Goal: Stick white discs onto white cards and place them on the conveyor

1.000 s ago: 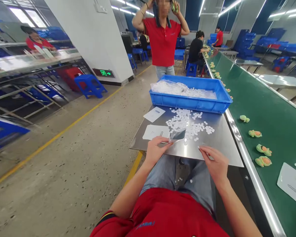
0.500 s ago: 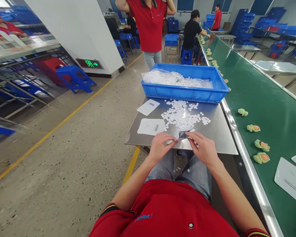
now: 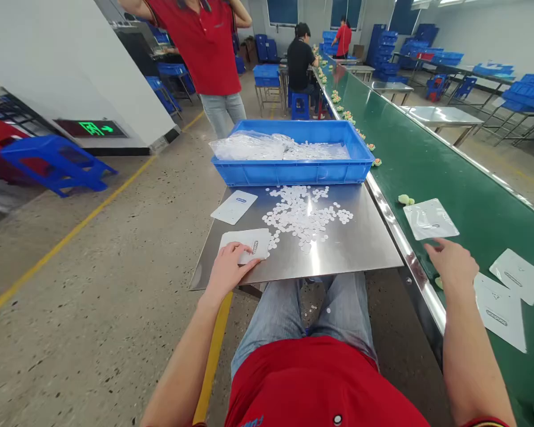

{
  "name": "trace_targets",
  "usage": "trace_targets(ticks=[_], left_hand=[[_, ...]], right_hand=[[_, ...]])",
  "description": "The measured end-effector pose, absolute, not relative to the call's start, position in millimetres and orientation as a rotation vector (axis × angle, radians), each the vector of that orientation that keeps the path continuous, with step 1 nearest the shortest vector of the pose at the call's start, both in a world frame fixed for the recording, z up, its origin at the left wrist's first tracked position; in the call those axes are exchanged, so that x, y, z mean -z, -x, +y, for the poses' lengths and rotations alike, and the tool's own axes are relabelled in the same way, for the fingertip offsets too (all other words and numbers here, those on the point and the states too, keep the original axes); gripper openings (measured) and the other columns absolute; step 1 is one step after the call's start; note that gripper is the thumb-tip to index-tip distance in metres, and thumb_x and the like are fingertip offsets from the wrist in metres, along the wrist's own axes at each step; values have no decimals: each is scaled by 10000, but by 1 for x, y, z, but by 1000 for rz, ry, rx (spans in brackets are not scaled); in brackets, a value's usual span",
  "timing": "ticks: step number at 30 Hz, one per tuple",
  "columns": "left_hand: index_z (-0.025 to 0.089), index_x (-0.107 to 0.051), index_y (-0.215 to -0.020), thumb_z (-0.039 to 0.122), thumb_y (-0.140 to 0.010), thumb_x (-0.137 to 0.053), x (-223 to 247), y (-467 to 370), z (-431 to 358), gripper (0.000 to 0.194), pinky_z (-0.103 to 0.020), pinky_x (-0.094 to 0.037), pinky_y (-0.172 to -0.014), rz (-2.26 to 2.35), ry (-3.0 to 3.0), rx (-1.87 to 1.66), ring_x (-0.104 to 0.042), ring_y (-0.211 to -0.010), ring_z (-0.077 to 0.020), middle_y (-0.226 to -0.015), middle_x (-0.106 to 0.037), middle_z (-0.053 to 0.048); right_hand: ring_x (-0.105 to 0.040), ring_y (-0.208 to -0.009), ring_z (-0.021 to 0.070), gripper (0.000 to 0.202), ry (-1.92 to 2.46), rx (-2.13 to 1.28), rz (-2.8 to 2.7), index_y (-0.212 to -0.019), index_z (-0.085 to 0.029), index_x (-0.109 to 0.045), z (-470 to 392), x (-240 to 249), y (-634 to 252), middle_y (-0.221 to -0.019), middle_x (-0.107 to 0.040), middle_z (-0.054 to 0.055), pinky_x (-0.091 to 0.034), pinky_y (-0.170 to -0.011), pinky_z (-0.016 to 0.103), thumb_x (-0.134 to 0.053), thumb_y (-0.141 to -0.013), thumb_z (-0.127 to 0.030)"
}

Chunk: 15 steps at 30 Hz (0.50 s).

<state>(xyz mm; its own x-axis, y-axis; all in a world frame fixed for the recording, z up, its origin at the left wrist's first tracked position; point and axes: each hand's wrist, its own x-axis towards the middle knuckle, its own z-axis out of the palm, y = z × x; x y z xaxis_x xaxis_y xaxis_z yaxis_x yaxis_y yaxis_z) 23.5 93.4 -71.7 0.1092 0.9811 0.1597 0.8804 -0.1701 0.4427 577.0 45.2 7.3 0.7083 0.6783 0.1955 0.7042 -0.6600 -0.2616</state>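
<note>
My left hand [image 3: 228, 267] is on a flat white pouch [image 3: 260, 240] at the left of the metal table, its thumb and fingers closing at the pouch's near edge. Over the green belt, my right hand [image 3: 454, 264] has its fingers apart and nothing visible in them. Just beyond its fingertips lies a shiny white pouch [image 3: 431, 219]. Another white pouch [image 3: 234, 207] rests farther back on the table. Small white discs [image 3: 300, 216] are strewn over the table's middle.
A blue crate [image 3: 293, 173] with clear bags of discs stands at the table's far end. Green conveyor belt [image 3: 431, 166] runs along the right, carrying small green figures and more pouches [image 3: 498, 311]. A person in a red shirt [image 3: 200, 47] stands beyond the crate.
My hands have parted from the small pouch held between them. The left moved to the pouches on the table, the right out over the belt, where another pouch now lies. The view turned right.
</note>
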Motion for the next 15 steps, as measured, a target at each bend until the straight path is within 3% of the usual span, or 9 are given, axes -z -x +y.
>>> trace_targets(ticks=[5, 9, 12, 15], left_hand=[[227, -734, -937, 526, -946, -438, 78, -32, 90, 421, -484, -502, -1038, 1784, -2145, -801, -656, -1110, -320, -1140, -735, -127], [223, -725, -887, 489, -906, -487, 81, -36, 85, 357, -413, -545, -987, 1813, -1958, -1015, -709, -1017, -274, -1057, -785, -103], [214, -700, -889, 472, -857, -537, 82, -36, 80, 307, -334, -579, -830, 1869, -1754, -1125, -708, -811, -218, -894, -783, -65], [210, -659, -902, 414, -818, -547, 81, -39, 77, 248, -306, -573, -788, 1849, -1661, -1165, -708, -800, -205, -848, -761, -47]], right_hand=[[-682, -724, 255, 357, 2427, 79, -1437, -1055, -220, -812, 65, 4, -522, -842, -761, 112, -499, -678, 358, -562, -904, -425], [-693, -892, 200, 381, 2138, -122, -1931, -1286, -234, -721, 106, 15, -442, -1123, -746, 96, -495, -719, 283, -470, -1005, -287], [-655, -1041, 236, 408, 2104, -58, -2118, -1367, -193, -657, 122, 31, -409, -1273, -660, 155, -491, -697, 290, -412, -1047, -258], [-622, -1076, 274, 404, 2077, 68, -2188, -1331, -156, -673, 112, 49, -406, -1234, -650, 181, -505, -742, 333, -396, -1061, -275]])
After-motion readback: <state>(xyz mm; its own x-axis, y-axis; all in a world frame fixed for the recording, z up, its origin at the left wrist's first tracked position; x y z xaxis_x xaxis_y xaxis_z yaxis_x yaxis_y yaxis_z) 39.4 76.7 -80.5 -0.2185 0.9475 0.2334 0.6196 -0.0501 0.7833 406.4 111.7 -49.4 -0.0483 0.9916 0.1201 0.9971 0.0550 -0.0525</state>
